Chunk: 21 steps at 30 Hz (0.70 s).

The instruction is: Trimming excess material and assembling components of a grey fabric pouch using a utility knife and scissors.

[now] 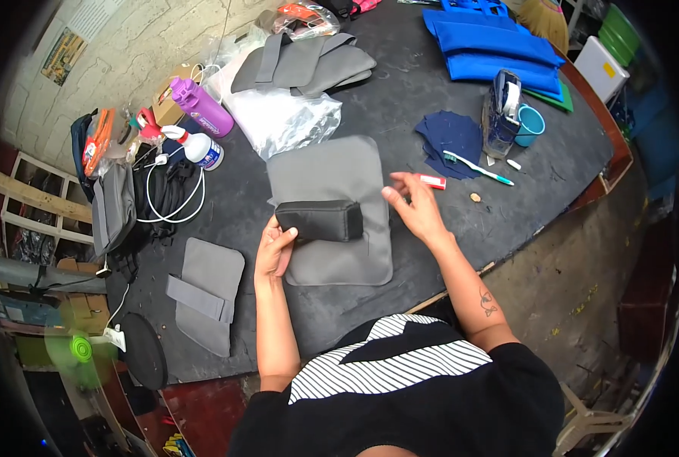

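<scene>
My left hand grips the left end of a black box-shaped padded piece, thumb on its front face. The piece is held over a large grey rounded panel lying on the dark table. My right hand is off to the right of the panel, holding nothing, with its fingers apart. Beside those fingers lies a small red and white box, partly hidden by the hand. A smaller grey panel with a strap across it lies to the left of my left forearm.
Grey strapped panels are stacked at the back by clear plastic. A purple bottle and a spray bottle stand left. To the right are navy cloth, a toothbrush, a tape dispenser and blue folded fabric.
</scene>
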### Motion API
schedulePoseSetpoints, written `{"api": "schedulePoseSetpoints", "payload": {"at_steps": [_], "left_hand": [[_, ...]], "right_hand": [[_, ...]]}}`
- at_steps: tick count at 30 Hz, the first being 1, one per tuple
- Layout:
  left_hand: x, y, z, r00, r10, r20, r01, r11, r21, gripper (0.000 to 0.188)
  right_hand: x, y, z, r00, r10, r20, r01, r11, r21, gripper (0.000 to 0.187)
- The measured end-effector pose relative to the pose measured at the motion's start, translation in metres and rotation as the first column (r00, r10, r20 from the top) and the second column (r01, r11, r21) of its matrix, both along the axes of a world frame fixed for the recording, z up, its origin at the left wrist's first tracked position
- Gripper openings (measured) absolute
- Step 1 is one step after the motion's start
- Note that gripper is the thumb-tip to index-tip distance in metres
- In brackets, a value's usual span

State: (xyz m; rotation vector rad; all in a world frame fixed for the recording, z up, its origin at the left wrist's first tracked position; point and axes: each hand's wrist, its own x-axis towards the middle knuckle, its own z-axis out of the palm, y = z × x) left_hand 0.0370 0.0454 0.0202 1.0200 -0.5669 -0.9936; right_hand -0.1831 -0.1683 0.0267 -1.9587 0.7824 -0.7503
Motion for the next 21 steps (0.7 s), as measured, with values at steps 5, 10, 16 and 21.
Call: {"api": "schedulePoseSetpoints", "payload": {"at_steps": [5,10,16,21], "left_hand": [[0.001,0.012,-0.011,0.965,-0.104,-0.24,0.036,0.962,-0.272,0.033],[0.018,0.034,-0.022,0.841,-0.362,-0.402,0.223,0.909,-0.351,0.054],[-0.013,0.011,0.024,0.836,-0.405,-0.37,0.28,0.895,-0.346,0.061],[-0.06,0.006,0.061,0.746,-0.528,-0.405,0.229,0.775,-0.589,0.072]], "right_hand": [[0.011,0.018,0.021,0.866,0.208,0.455,-0.432,0.77,0.47,0.036],[0.012,0.024,0.045,0.822,0.123,0.557,-0.406,0.812,0.419,0.026],[0.007,0.022,0.058,0.945,0.173,0.279,-0.2,0.977,0.073,0.024],[0.011,0.02,0.068,0.908,0.147,0.392,-0.193,0.978,0.08,0.023]]}}
